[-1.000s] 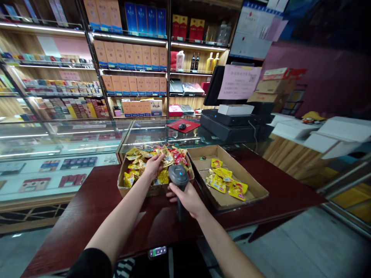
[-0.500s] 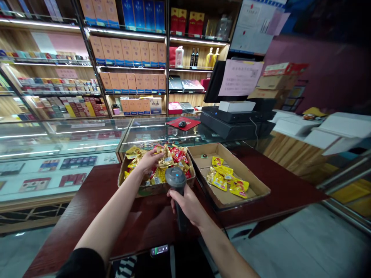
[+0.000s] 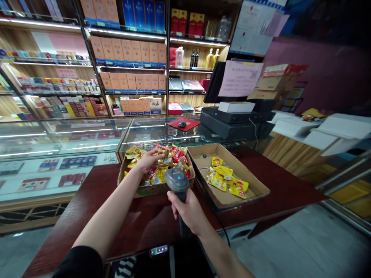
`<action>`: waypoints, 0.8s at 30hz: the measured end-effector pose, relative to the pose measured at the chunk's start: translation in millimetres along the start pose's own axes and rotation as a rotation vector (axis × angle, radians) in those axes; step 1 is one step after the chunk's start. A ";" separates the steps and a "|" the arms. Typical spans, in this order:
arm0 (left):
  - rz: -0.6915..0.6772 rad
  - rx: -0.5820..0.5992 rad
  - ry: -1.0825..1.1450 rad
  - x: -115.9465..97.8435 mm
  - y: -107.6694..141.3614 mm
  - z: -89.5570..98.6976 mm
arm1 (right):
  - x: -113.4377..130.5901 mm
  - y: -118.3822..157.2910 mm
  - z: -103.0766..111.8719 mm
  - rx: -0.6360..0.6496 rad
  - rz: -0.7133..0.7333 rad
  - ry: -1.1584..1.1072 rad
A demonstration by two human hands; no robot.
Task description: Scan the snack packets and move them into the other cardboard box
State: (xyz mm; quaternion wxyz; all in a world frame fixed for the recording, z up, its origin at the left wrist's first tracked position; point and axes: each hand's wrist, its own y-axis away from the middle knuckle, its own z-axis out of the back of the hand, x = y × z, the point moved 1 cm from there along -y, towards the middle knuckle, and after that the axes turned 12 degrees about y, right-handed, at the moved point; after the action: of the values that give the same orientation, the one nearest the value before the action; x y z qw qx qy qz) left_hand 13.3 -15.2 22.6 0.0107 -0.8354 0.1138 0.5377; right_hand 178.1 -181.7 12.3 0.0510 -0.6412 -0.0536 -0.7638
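Observation:
My left hand reaches over a cardboard box heaped with small red, yellow and gold snack packets. Its fingers are on the edge of a gold snack packet at the top of the heap; the thumb's grip is partly hidden. My right hand is wrapped round the handle of a dark grey barcode scanner, held upright just in front of the box with its head towards the packets. To the right, a shallow cardboard tray holds several yellow snack packets.
The boxes stand on a dark red wooden table. Behind it is a glass counter with a mouse on a red mat and a monitor. Shelves of boxed goods line the back wall. A lit phone-like screen lies near the front edge.
The scanner's head has tilted and lowered slightly as my right hand shifted a little. My left hand stays at the same packet.

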 end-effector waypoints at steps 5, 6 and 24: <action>0.025 -0.017 0.017 0.2 1.4 -2.9 | 2.3 2.2 -1.6 0.001 0.007 -0.012; 0.028 -0.030 0.016 -0.2 2.0 -3.8 | 1.9 2.5 -1.5 0.000 0.009 -0.008; 0.115 0.048 0.010 -4.1 1.1 -6.0 | 0.9 4.5 3.6 -0.014 0.025 0.008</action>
State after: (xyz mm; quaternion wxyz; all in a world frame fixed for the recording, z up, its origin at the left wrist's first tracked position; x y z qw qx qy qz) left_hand 16.8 -16.4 29.0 -0.0008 -0.8296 0.1745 0.5304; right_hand 182.1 -185.6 13.9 0.0562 -0.6390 -0.0400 -0.7661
